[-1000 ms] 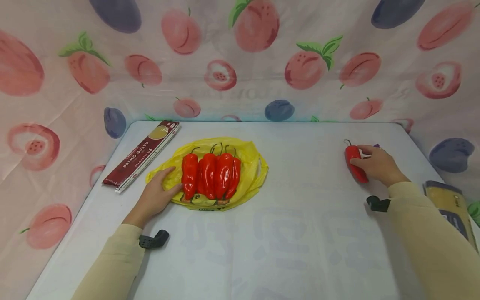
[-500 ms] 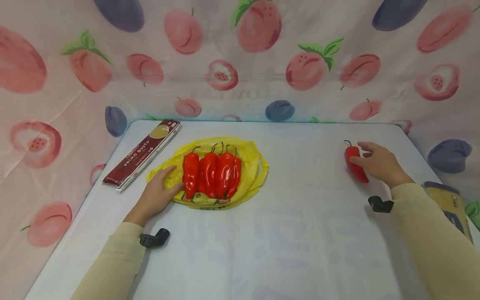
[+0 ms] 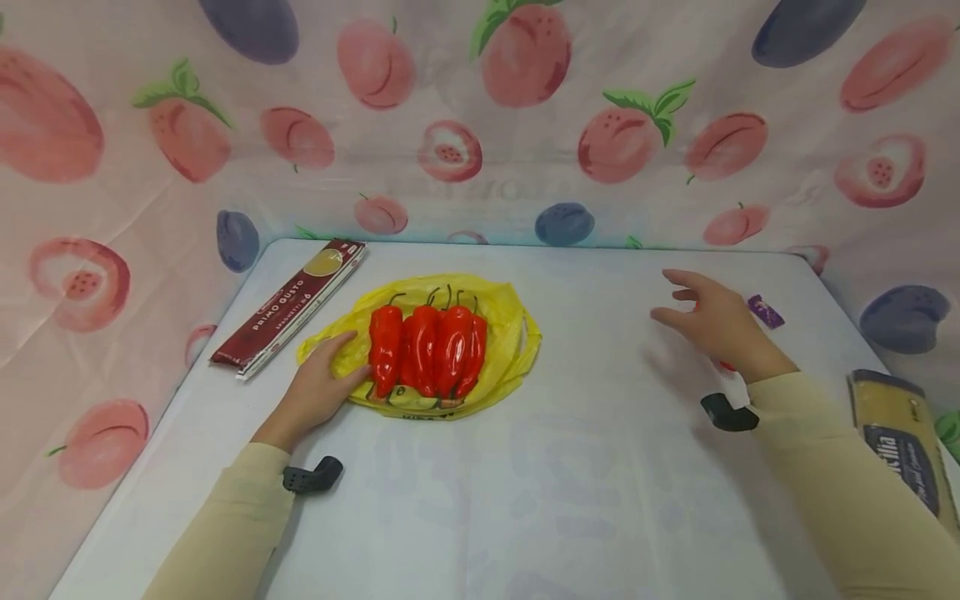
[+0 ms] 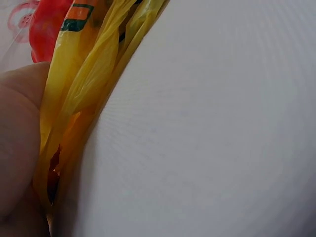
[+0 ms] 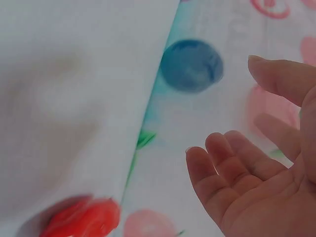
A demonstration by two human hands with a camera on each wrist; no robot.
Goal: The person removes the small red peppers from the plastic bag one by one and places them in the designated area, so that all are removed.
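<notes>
In the head view, several glossy red peppers (image 3: 423,350) with dark stems lie side by side on a crumpled yellow plastic bag (image 3: 517,350). My left hand (image 3: 318,387) rests at the bag's left side, thumb and fingers spread near the leftmost pepper. The left wrist view shows the thumb (image 4: 19,133) against the yellow plastic; the other fingers are mostly hidden there. On the right, my right hand (image 3: 720,321) hovers with loosely spread fingers and nothing in them. A single red pepper (image 5: 86,217) lies on the table beneath it, mostly covered by the hand in the head view.
A dark red spaghetti packet (image 3: 288,308) lies at the back left. Beyond the right hand is a small purple wrapper (image 3: 766,311). At the right edge sits a yellow pasta packet (image 3: 900,442), partly behind the sleeve. Fruit-patterned cloth (image 3: 450,100) borders the white table (image 3: 525,500).
My right hand has let go of the single pepper and moved left over it, uncovering the purple wrapper. The left hand has stayed at the bag; the view has shifted slightly.
</notes>
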